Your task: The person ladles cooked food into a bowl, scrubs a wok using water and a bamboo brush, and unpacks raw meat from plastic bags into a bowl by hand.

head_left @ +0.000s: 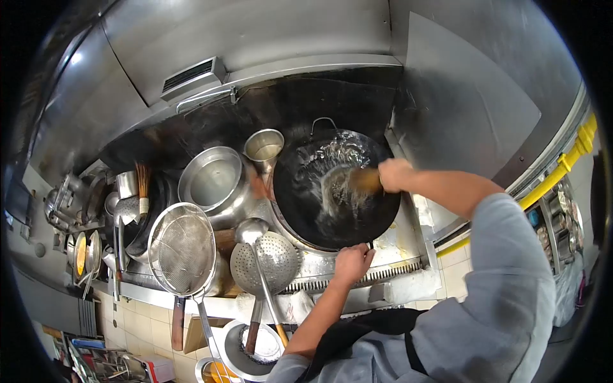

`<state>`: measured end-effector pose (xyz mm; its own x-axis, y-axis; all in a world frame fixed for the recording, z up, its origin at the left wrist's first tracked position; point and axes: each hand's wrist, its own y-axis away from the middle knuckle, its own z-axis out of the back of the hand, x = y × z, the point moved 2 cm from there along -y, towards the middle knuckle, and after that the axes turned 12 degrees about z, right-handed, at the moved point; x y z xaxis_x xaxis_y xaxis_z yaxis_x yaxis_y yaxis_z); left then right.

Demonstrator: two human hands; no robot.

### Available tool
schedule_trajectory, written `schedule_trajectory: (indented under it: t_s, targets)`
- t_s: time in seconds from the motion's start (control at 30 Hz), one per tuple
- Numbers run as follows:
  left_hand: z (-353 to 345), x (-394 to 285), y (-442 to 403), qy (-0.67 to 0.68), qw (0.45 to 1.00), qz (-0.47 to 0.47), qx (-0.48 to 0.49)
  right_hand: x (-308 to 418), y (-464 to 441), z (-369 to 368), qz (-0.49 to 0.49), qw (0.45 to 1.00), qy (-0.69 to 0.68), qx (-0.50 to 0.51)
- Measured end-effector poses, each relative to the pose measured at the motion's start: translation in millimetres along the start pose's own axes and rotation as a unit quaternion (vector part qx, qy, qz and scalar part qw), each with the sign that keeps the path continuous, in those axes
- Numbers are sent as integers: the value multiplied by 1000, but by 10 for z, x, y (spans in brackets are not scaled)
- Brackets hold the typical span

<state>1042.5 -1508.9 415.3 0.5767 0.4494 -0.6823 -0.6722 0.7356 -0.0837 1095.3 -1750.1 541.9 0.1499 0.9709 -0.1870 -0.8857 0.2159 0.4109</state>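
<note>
A large black wok [306, 220] sits on the stove with water swirling in it. My right hand [397, 175] is closed round the end of a brush [364, 181], whose bristles are blurred by motion over the water. At the near rim of the wok, my left hand [353, 263] is closed on the wok's near handle, which is mostly hidden under the fingers. The wok's far loop handle [324, 120] stands free at the back.
Left of the wok are a small metal pot [264, 145], a large pot of liquid [216, 179], a perforated skimmer [274, 268], a ladle [251, 230] and a mesh strainer [182, 249]. A white bucket [236, 357] stands below. A steel wall [472, 96] rises at the right.
</note>
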Motion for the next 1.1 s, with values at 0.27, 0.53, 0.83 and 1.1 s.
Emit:
schedule_trajectory:
  t_s: [0.27, 0.53, 0.83, 1.1]
  targets:
    - [-119, -65, -94, -43, 994, 85, -61, 206, -507, -217, 171, 969, -166, -58]
    - [-165, -13, -95, -27, 992, 61, -106, -163, -1054, 236, 42, 994, -15, -99]
    - [-160, -9, -96, -50, 993, 56, -89, -363, -200, -69, 104, 994, 30, 33]
    - [-146, -50, -80, -58, 993, 48, -89, 900, -590, -543, 70, 871, -480, -80]
